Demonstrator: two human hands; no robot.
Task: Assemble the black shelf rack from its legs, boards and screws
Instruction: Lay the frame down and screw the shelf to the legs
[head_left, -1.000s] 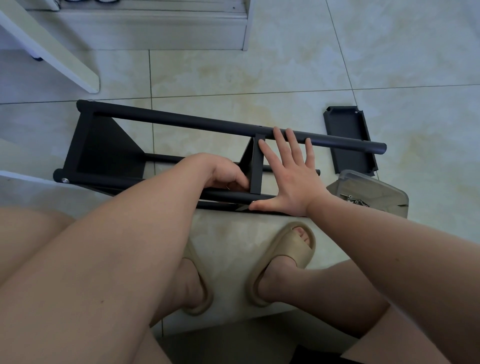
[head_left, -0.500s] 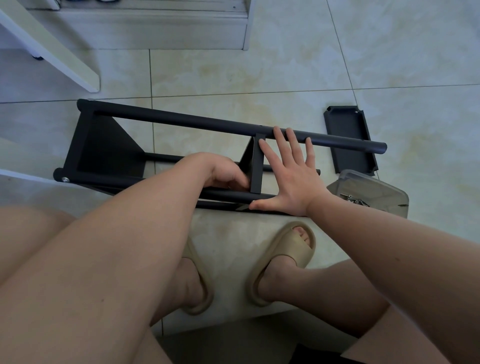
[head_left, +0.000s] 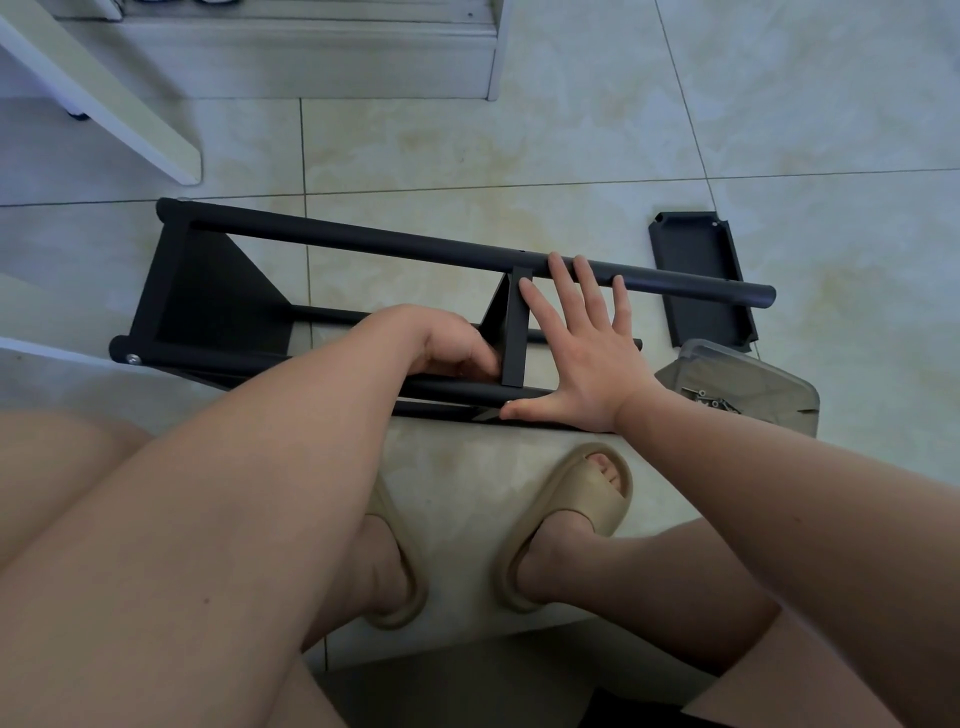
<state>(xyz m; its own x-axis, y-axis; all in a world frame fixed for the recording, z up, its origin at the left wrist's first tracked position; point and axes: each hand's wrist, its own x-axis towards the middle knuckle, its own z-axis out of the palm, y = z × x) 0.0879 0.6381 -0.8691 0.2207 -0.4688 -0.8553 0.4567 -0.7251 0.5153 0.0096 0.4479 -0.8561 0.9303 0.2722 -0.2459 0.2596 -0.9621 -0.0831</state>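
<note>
Stiff, likely light rack frame (head_left: 363, 241), best held by its legs; right hand (head_left: 576, 353) flat at three o'clock, grip of left hand (head_left: 452, 345) unclear.

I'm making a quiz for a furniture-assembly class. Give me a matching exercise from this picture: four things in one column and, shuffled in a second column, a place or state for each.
Things
1. right hand
2. loose black board
3. clear box
4. left hand

Places or states
A. holds screws
B. fingers curled beside the middle board of the rack
C. lies flat on the tiles, past the rack's end
D. spread flat across two legs

Pairs: 1-D, 2-C, 3-A, 4-B
</note>
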